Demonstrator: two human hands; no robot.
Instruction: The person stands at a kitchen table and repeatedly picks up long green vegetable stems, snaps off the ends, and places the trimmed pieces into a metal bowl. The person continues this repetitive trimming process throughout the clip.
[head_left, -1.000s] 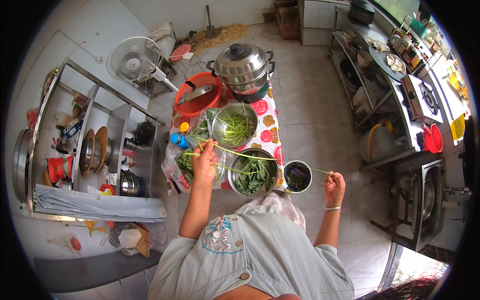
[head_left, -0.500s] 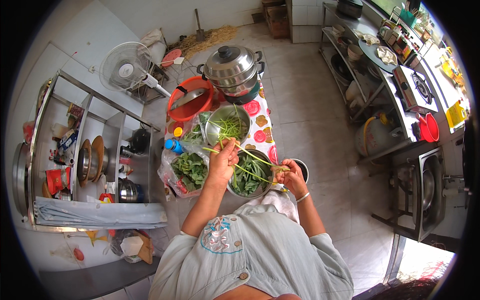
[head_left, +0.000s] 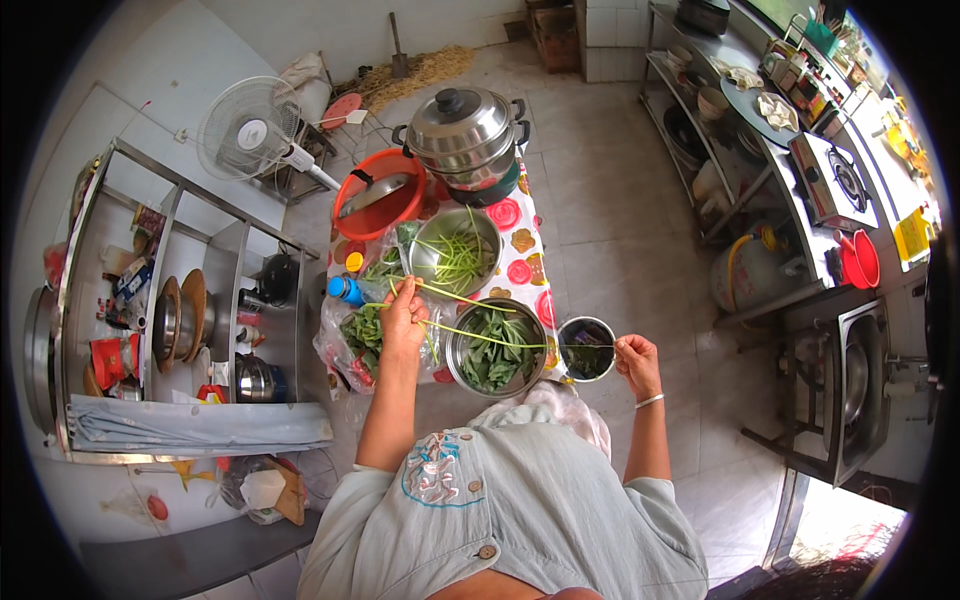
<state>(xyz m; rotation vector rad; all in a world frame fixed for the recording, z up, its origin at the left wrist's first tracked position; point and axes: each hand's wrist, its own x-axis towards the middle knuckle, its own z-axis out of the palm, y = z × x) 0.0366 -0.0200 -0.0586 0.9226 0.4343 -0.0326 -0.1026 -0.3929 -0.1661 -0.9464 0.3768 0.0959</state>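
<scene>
- Tiled kitchen floor is spreading out all around, with a low table [head_left: 525, 262] under a flowered cloth sitting in the middle of it and a person bending over its near end.
- A long green stem [head_left: 475, 337] is stretching across in front of the person, running from the left hand [head_left: 404, 318] over a steel bowl of leaves [head_left: 495, 347] toward the right hand [head_left: 636, 362].
- The left hand is closing its fingers around one end of the stem, above a clear bag of greens [head_left: 362, 338] at the table's left edge; a second thin stem [head_left: 455, 294] is sticking out from the same grip toward the far bowl of stems [head_left: 457, 250].
- The right hand is pinching shut just beside a small dark bowl [head_left: 586, 348]; it seems to be holding the stem's other end, though the strand is too thin there to be sure.
- The two hands are sitting well apart, the leaf bowl lying between them and below the stem.
- Farther up the table a stacked steel steamer pot [head_left: 468, 130] is standing next to an orange basin [head_left: 381, 193].
- A white fan [head_left: 248, 128] is standing on the floor beyond a steel shelf rack [head_left: 170, 320] on the person's left.
</scene>
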